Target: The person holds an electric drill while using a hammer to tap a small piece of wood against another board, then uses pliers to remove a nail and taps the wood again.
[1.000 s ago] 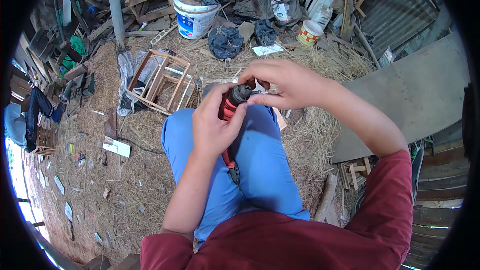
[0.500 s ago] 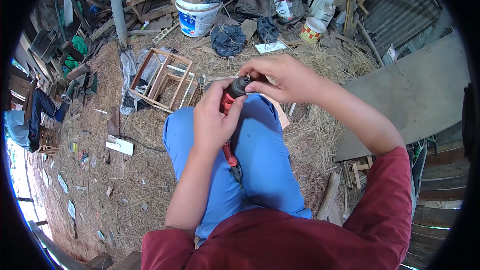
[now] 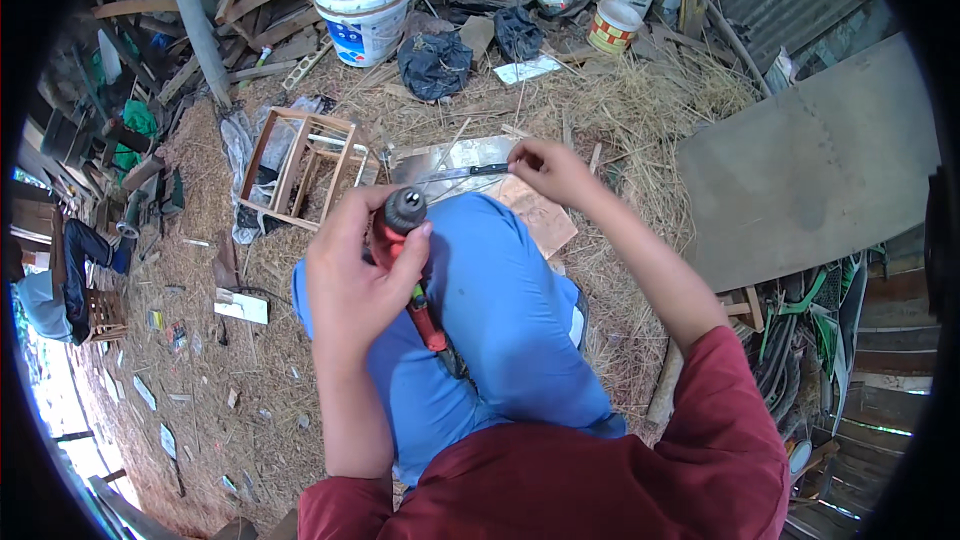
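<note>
Now the hands [image 3: 352, 270] have parted; left holds the drill [image 3: 404, 216].

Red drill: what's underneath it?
Blue trousers show beneath the red drill, which the left hand grips. Whatever lies directly behind drill and hand is covered and cannot be seen.

Red-and-black drill [image 3: 405, 210], blue trousers [image 3: 482, 275]

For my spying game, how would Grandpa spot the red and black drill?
Find the person's blue trousers. Over them, the left hand grips the drill. Its round black chuck sets it apart from the slim, black-handled knife by the right hand.
</note>
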`<state>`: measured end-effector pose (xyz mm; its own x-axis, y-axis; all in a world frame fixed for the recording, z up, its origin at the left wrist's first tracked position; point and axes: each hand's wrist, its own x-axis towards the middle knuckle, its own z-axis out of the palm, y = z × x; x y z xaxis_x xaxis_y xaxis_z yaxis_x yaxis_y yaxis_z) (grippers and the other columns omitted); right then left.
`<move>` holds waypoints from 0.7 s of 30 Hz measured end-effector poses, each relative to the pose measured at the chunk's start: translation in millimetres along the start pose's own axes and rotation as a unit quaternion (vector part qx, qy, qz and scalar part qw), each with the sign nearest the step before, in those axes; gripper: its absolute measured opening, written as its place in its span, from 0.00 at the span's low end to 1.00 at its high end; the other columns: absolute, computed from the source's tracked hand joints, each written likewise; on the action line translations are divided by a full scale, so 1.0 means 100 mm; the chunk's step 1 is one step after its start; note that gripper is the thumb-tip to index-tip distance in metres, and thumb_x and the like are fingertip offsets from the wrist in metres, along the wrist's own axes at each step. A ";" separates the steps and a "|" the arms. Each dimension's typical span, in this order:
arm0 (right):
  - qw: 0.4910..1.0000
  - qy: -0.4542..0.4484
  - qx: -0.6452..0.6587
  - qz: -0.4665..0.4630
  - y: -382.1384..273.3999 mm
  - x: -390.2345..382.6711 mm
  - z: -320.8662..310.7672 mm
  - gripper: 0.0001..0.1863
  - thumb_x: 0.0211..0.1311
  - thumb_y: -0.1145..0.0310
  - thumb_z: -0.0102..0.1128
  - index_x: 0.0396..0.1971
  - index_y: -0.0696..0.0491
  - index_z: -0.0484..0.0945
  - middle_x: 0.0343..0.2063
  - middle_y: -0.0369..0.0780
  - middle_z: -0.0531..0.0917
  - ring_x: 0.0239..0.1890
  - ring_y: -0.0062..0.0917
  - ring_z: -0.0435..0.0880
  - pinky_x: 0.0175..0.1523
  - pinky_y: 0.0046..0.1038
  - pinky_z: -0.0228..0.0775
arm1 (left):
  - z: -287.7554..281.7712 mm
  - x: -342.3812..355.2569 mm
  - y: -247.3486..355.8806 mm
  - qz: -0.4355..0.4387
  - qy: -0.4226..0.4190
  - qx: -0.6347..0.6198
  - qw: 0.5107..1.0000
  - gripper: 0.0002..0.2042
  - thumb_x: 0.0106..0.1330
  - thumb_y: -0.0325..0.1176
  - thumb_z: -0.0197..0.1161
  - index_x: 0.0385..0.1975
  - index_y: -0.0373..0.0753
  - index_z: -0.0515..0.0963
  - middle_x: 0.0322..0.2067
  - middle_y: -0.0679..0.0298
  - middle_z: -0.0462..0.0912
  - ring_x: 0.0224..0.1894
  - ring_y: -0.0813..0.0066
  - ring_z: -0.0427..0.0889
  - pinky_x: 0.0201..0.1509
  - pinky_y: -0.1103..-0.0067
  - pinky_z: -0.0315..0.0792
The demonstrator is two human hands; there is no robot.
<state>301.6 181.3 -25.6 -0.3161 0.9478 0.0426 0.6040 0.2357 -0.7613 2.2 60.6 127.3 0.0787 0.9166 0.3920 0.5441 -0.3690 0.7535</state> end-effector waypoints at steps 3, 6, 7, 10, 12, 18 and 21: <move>1.000 0.013 0.002 0.011 0.53 -0.09 0.45 0.11 0.64 0.68 0.68 0.43 0.56 0.85 0.30 0.41 0.84 0.31 0.26 0.83 0.41 0.31 0.77 | -0.06 0.07 -0.06 -0.004 -0.028 0.026 0.999 0.14 0.60 0.29 0.77 0.43 0.34 0.81 0.31 0.61 0.85 0.32 0.71 0.87 0.39 0.76 0.79; 0.999 0.030 0.024 0.007 0.82 -0.25 0.77 0.12 0.61 0.68 0.68 0.42 0.57 0.85 0.33 0.45 0.85 0.36 0.37 0.86 0.43 0.36 0.78 | -0.03 0.06 -0.12 0.001 -0.027 0.043 0.999 0.16 0.59 0.29 0.79 0.44 0.34 0.82 0.35 0.59 0.87 0.37 0.71 0.87 0.44 0.76 0.80; 0.999 0.028 0.027 0.010 0.89 -0.29 0.85 0.12 0.61 0.68 0.68 0.42 0.57 0.85 0.33 0.45 0.85 0.36 0.37 0.86 0.43 0.36 0.78 | 0.01 0.04 -0.15 -0.003 -0.030 0.044 0.999 0.16 0.59 0.29 0.79 0.44 0.34 0.82 0.35 0.59 0.87 0.37 0.71 0.87 0.44 0.76 0.80; 0.997 0.056 0.052 0.015 0.92 -0.31 1.06 0.10 0.63 0.72 0.66 0.42 0.57 0.84 0.35 0.44 0.85 0.36 0.36 0.86 0.43 0.35 0.78 | -0.05 -0.07 -0.21 0.000 0.022 0.037 0.999 0.20 0.61 0.28 0.79 0.50 0.30 0.82 0.44 0.56 0.89 0.46 0.68 0.89 0.54 0.74 0.81; 0.996 0.044 0.067 0.030 0.98 -0.32 1.05 0.10 0.63 0.72 0.66 0.43 0.57 0.84 0.34 0.44 0.85 0.35 0.35 0.86 0.43 0.34 0.78 | -0.05 -0.09 -0.23 -0.031 0.042 0.011 0.999 0.20 0.61 0.29 0.79 0.50 0.28 0.81 0.45 0.55 0.89 0.47 0.67 0.89 0.55 0.74 0.80; 0.996 0.034 0.072 0.036 0.93 -0.04 0.36 0.11 0.68 0.68 0.66 0.45 0.56 0.85 0.35 0.43 0.87 0.34 0.27 0.84 0.42 0.31 0.77 | -0.09 -0.03 -0.29 -0.042 0.127 -0.095 0.986 0.29 0.67 0.44 0.76 0.55 0.25 0.77 0.47 0.48 0.88 0.51 0.60 0.88 0.61 0.68 0.79; 0.997 -0.045 0.043 0.040 0.64 0.23 -0.32 0.13 0.69 0.66 0.66 0.49 0.54 0.85 0.35 0.40 0.88 0.34 0.23 0.84 0.43 0.30 0.78 | -0.15 0.01 -0.27 0.007 0.164 -0.131 0.978 0.30 0.68 0.47 0.75 0.55 0.25 0.77 0.47 0.48 0.87 0.51 0.60 0.88 0.60 0.67 0.79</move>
<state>356.8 225.0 -52.7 -0.3362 0.9388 -0.0750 0.5653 0.1375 -0.8134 -24.6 68.9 115.2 -0.2111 0.8284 0.5188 0.3085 -0.4472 0.8396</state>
